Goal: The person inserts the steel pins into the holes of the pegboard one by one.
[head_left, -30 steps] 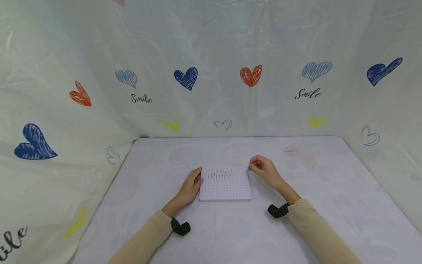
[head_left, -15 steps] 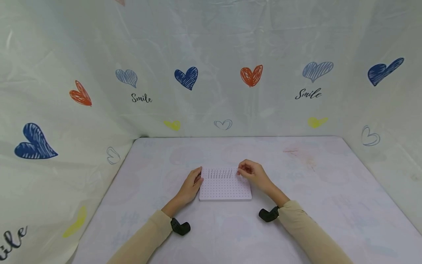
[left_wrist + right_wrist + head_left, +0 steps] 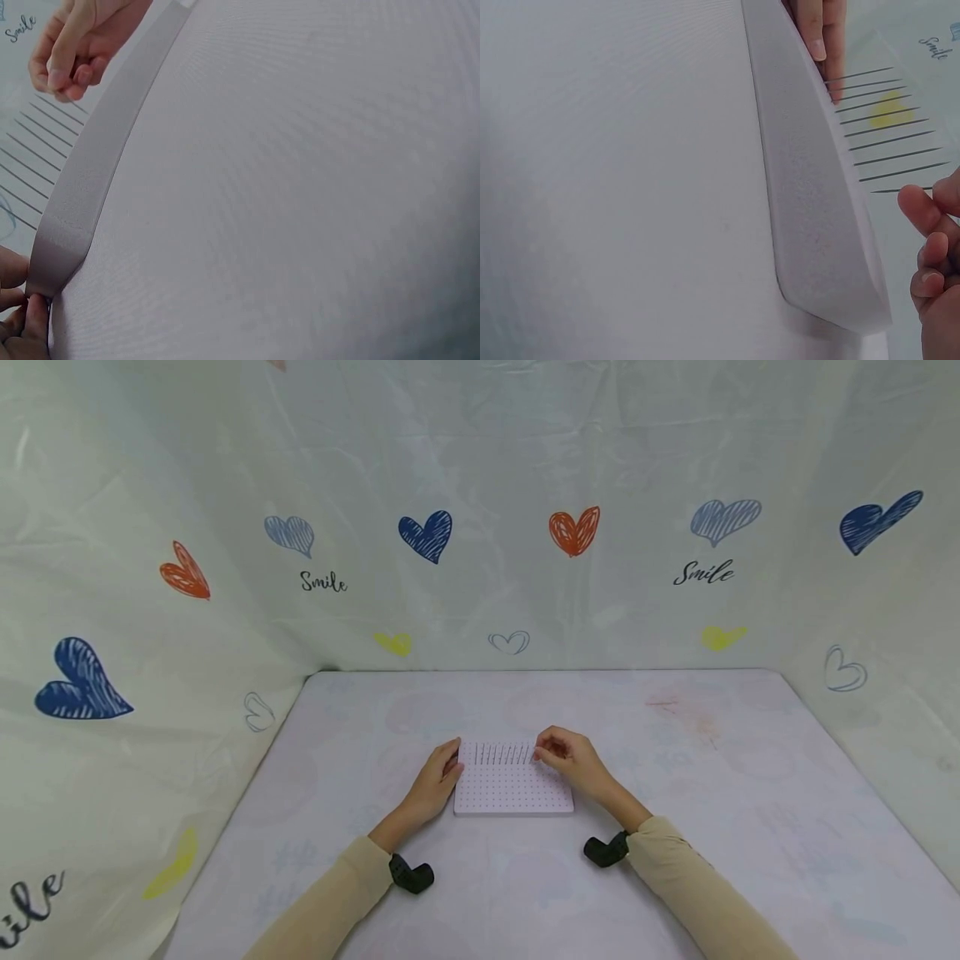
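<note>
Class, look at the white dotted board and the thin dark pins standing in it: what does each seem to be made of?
Board: probably matte foam or soft plastic, judging by its thick, grainy, dull edge. Pins: likely metal wire, being very thin, straight and dark, though too small to confirm.

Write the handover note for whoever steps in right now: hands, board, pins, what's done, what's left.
Left hand: fingers straight against the left edge of the board, steadying it.
Right hand: fingertips pinched together over the far right part of the board, at the right end of the pins. Whether it holds a pin is too small to tell.
Board: white, dotted with holes, flat on the table at the centre.
Done: one row of thin pins stands along the far edge, starting from the left.
Left: the right end of that row and all nearer rows show no pins.
</note>
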The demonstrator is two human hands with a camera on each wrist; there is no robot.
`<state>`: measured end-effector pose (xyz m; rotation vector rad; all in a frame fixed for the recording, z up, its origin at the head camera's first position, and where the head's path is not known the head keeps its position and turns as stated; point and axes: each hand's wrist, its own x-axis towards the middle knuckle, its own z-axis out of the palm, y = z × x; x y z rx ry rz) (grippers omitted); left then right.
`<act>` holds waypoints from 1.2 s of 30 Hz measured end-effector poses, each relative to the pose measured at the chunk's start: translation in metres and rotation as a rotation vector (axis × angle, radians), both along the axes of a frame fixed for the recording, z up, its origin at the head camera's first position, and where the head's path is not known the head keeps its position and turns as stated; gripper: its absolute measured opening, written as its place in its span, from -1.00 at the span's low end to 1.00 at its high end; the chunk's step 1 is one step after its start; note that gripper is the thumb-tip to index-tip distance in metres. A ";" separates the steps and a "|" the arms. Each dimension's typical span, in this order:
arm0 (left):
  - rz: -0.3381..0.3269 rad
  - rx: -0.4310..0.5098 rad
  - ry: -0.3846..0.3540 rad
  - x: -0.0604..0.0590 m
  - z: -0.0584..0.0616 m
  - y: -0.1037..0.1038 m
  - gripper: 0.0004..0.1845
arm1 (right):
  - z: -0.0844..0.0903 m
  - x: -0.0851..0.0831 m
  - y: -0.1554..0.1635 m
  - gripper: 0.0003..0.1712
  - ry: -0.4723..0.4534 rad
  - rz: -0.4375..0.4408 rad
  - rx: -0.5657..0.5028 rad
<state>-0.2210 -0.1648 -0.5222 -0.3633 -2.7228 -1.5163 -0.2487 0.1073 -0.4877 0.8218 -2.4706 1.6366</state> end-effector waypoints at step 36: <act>-0.022 0.014 0.004 -0.002 -0.001 -0.001 -0.44 | -0.020 -0.007 0.003 -0.95 0.091 -0.017 0.163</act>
